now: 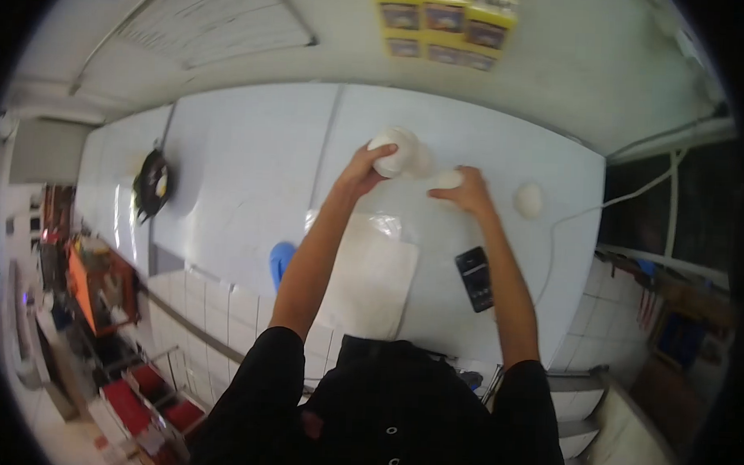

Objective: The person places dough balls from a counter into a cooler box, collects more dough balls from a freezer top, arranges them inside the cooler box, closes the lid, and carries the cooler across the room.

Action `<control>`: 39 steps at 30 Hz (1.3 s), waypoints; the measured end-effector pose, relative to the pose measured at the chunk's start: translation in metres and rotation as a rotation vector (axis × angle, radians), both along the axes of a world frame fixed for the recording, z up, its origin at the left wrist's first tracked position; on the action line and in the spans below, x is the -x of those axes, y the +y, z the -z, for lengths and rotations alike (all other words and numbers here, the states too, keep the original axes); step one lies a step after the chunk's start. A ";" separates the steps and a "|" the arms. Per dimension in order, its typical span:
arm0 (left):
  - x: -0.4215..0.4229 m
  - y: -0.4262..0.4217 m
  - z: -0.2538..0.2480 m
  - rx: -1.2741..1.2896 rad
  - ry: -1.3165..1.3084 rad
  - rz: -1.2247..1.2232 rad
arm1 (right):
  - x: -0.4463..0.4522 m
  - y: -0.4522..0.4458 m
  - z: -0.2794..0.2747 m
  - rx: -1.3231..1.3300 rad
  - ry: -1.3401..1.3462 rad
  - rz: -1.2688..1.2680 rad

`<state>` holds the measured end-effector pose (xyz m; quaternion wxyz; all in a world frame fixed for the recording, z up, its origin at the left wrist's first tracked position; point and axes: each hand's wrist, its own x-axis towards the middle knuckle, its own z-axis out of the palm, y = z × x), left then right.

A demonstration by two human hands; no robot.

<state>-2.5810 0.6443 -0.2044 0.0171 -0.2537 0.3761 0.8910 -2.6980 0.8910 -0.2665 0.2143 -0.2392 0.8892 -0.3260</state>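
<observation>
Over the back of the white table, my left hand (pixel 364 171) is wrapped round a white rounded object (pixel 394 151), perhaps a bowl or a stack of them. To its right, my right hand (pixel 467 191) grips a smaller white object (pixel 447 183) between thumb and fingers. Another small white round item (pixel 528 200) lies to the right of my right hand. Nearer my body, a whitish flat sheet (pixel 371 269) lies under clear plastic (pixel 382 225) at its far edge. Beside my right forearm rests a black phone (pixel 474 279).
A dark pan (pixel 153 184) stands at the far left of the table (pixel 243 162). Something blue (pixel 282 260) sits by my left forearm. A white cable (pixel 586 214) runs along the right side. Yellow packets (pixel 445 26) hang on the wall behind.
</observation>
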 end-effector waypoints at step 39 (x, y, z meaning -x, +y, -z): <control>0.088 0.135 0.049 0.940 -0.183 0.618 | 0.015 0.107 -0.012 0.841 -0.716 0.816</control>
